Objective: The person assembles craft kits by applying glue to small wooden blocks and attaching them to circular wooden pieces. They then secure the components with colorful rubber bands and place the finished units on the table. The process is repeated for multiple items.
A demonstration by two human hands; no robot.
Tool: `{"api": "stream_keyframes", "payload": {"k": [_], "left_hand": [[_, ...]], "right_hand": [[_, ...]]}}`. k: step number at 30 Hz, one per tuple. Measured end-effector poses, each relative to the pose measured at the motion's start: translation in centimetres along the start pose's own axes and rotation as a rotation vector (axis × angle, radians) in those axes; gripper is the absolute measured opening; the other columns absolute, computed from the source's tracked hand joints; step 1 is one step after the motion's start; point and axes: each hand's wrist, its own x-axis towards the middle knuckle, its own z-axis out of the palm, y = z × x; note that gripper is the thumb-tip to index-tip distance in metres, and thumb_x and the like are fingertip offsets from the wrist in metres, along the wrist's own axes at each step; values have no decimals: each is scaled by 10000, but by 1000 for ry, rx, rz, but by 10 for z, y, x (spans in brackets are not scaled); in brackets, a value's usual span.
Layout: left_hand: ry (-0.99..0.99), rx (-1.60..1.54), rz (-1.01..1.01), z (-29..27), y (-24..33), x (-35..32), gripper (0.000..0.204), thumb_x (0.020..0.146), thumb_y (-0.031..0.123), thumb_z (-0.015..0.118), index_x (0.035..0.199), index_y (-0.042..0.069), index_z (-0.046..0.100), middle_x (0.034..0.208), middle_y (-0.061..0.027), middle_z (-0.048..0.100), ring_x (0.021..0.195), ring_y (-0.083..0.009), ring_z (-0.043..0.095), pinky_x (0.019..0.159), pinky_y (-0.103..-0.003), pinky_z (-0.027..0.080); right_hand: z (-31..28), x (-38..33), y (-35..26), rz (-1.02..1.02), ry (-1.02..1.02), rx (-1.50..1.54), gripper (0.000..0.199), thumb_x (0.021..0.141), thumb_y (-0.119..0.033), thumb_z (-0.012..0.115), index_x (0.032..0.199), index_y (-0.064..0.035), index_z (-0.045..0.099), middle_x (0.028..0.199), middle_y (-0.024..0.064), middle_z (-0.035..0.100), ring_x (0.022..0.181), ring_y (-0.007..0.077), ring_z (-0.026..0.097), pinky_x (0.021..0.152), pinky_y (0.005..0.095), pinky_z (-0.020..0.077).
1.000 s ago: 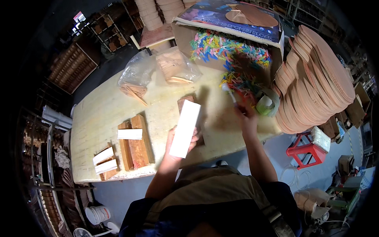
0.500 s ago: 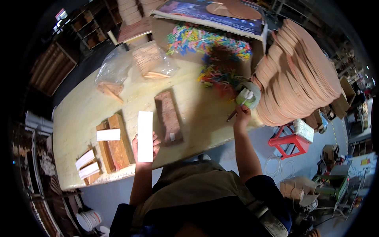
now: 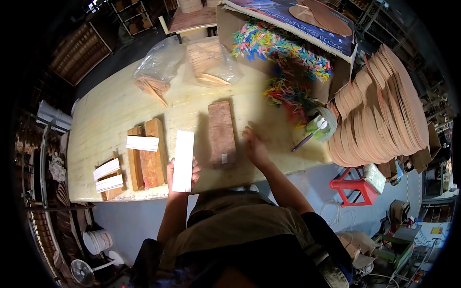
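Left hand (image 3: 178, 174) gripping the lower end of a long white strip (image 3: 183, 160), fingers wrapped round its edges, strip held flat and lengthwise just left of the brown wooden block (image 3: 222, 134); held by the near end, probably to keep the face clean and ready to lay down. Right hand (image 3: 254, 146) spread, palm down, empty, resting on the counter (image 3: 110, 115) right beside the block's right edge, likely steadying or about to square it. Block lying flat, lengthwise, mid-counter, a small pale tag near its near end.

Left of the block: a pair of orange-brown boards (image 3: 150, 158) side by side, one white strip (image 3: 142, 143) laid across them. Further left of the block, near the counter's corner: two more white strips (image 3: 108, 175) on wood pieces. Beyond the block: two clear bags of thin wooden sticks (image 3: 158, 77). Right of the block: a brush (image 3: 303, 142) leaning at a small green-white pot (image 3: 321, 124), handy to the right hand. Past the pot, a heap of coloured clips (image 3: 288, 93) spilling from a cardboard box (image 3: 336, 53), then a tall stack of flat brown fan-shaped cutouts (image 3: 384, 115).
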Motion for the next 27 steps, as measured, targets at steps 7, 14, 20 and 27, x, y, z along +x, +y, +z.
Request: {"api": "stream_keyframes", "payload": {"k": [7, 14, 20, 27], "left_hand": [[6, -40, 14, -11, -2, -7, 543, 756, 399, 596, 1077, -31, 512, 849, -77, 463, 669, -155, 389, 499, -233, 331], [43, -44, 15, -9, -1, -4, 543, 749, 399, 608, 1076, -24, 508, 848, -80, 463, 671, -153, 394, 498, -233, 332], [59, 8, 11, -6, -5, -1, 560, 765, 412, 581, 1076, -48, 514, 853, -85, 469, 677, -162, 406, 501, -233, 342], [82, 25, -19, 7, -17, 13, 570, 788, 427, 541, 1079, -62, 503, 819, -62, 442, 665, -150, 387, 487, -226, 329]], "right_hand": [[9, 5, 8, -12, -83, -56, 476, 828, 5, 478, 1294, -64, 416, 1001, 144, 647, 888, 374, 601, 765, 451, 493], [7, -1, 17, 254, 101, 210, 466, 843, -9, 499, 1302, -60, 432, 968, 86, 656, 816, 212, 617, 688, 343, 513], [-49, 2, 8, 807, 229, 1791, 441, 856, 0, 542, 1279, -68, 438, 1082, 136, 612, 821, 185, 589, 708, 321, 498], [-108, -18, -1, 572, 546, 1277, 375, 885, 12, 502, 1251, -37, 438, 1084, 123, 604, 818, 175, 583, 703, 297, 490]]}}
